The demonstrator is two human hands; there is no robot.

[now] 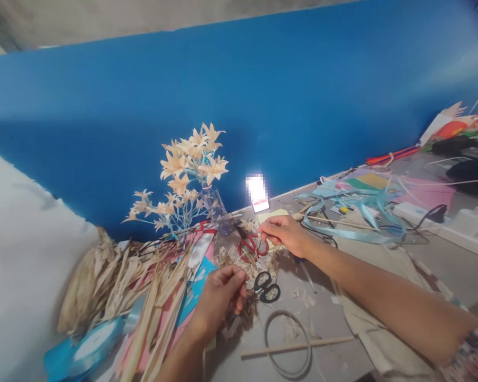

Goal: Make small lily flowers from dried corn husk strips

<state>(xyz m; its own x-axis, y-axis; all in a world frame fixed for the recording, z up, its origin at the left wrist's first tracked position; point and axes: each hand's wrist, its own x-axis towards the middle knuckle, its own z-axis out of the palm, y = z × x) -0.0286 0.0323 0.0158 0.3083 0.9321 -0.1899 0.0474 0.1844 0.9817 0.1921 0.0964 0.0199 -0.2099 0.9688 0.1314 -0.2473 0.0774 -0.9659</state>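
Observation:
My left hand (223, 291) is closed over the near middle of the table, thumb against curled fingers; whatever it may hold is too small to make out. Farther forward, my right hand (281, 233) pinches with thumb and fingertips, and what is between them cannot be made out. Below that hand lie red-handled scissors (245, 249) among pale scraps (227, 257). Black-handled scissors (267, 287) rest just right of my left hand. Dried corn husks (151, 313) spread to the left of it. Cream husk-like flowers (195, 159) on blue stems stand in a clear bottle (215, 209).
A lit phone (258, 196) leans against the blue wall (302, 106). Nearer me are a ring (266, 339) of tape or wire and a thin stick (326, 342). Blue ribbon (354, 233), a power strip (442, 228) and cloth (374, 318) lie right. A ribbon roll (93, 345) sits left.

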